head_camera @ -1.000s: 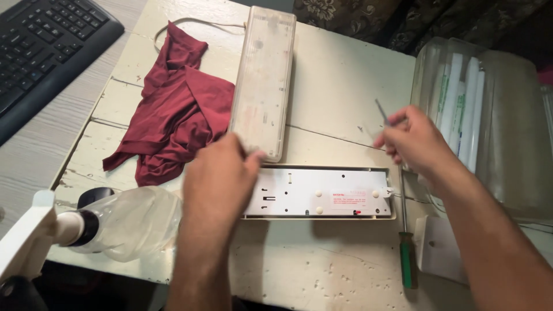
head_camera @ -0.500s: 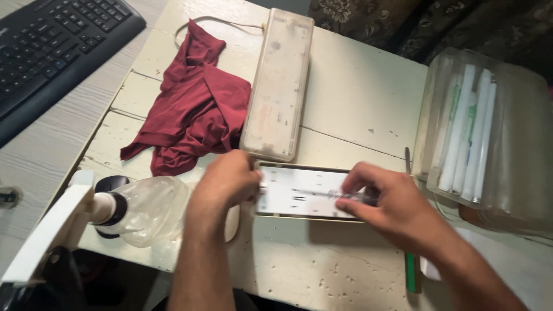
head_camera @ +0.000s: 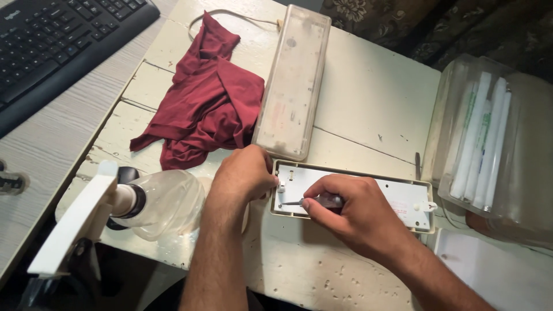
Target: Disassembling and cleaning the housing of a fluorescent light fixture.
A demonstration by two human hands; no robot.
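Right hand (head_camera: 351,213) pinches a small screwdriver (head_camera: 299,202), tip leftward toward the left hand (head_camera: 245,173) (gripping the tray's (head_camera: 403,198) end).

Both forearms bare, no sleeves, rings or watch visible

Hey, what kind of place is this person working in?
Probably a home desk used as a repair bench: a black keyboard, a worn white table, and the right hand working a small screwdriver on an opened light fixture.
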